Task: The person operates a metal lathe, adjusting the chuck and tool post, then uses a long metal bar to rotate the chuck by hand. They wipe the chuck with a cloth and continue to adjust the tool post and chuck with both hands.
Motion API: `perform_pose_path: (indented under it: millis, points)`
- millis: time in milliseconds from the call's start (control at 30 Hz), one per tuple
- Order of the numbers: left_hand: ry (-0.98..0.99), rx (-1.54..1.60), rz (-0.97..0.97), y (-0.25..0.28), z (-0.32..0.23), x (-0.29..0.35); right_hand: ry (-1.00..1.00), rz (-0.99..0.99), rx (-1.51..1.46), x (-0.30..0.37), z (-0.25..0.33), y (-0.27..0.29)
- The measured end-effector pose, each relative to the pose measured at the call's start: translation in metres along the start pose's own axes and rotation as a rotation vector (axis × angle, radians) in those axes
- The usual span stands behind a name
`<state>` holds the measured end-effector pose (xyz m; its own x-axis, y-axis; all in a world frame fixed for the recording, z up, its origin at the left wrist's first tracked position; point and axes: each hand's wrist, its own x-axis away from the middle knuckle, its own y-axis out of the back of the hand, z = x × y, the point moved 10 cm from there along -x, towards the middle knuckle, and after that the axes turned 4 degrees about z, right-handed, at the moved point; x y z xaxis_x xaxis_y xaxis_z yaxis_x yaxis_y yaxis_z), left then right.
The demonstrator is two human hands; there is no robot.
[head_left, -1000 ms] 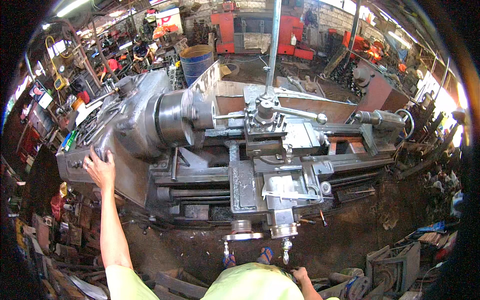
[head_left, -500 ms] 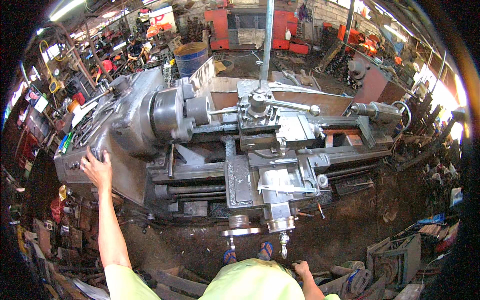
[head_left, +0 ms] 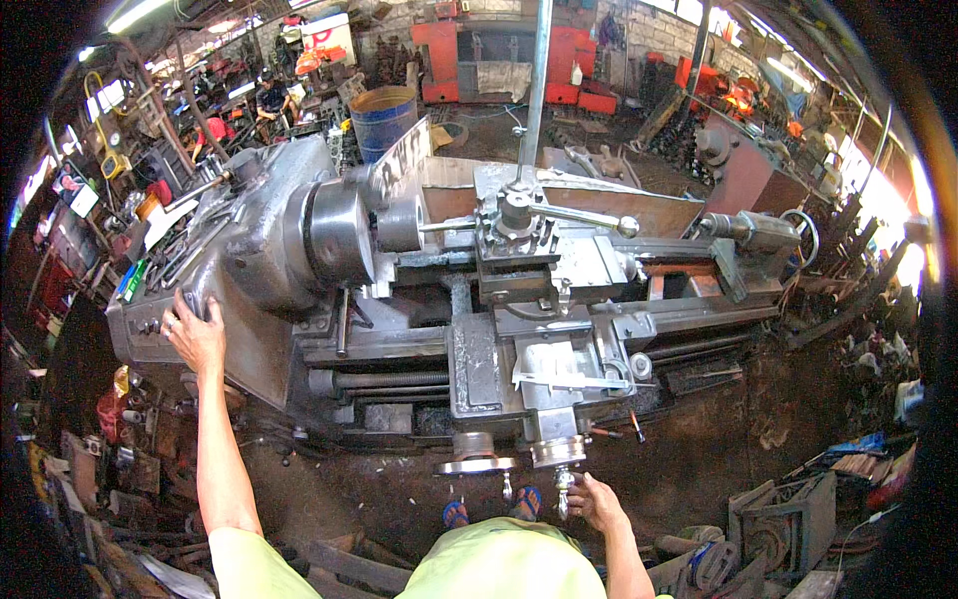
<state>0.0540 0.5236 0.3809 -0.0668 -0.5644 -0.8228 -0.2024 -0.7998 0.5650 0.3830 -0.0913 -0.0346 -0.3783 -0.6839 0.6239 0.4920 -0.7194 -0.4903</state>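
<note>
A large grey metal lathe spans the middle of the view. My left hand rests with fingers spread on the front of its headstock, beside small knobs; what lies under the fingertips is hidden. My right hand is at the cross-slide's crank handle, fingers apart and just right of it; whether they touch it I cannot tell. Left of that handle is the carriage handwheel. The chuck holds a short metal cylinder, facing the tool post. A caliper lies across the cross slide.
Wrenches and other tools lie on the headstock. The tailstock stands at the right end of the bed. Behind are a blue drum and a red machine. Metal scrap and a boxy frame crowd the near right. Another person sits far left.
My right hand has risen from beside my body to the crank handle. The chuck has turned, its jaws now less distinct. The carriage handwheel's handle has shifted right. My left hand stays put.
</note>
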Motion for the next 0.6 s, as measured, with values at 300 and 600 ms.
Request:
perform_pose_path:
  millis: [300, 600]
  points:
    - [-0.019, 0.019, -0.018, 0.001, -0.001, 0.002, 0.072, 0.379, -0.183, 0.005, 0.017, -0.076]
    - [-0.038, 0.032, -0.063, 0.007, -0.005, 0.004, 0.062, 0.259, -0.193, 0.004, 0.02, -0.073]
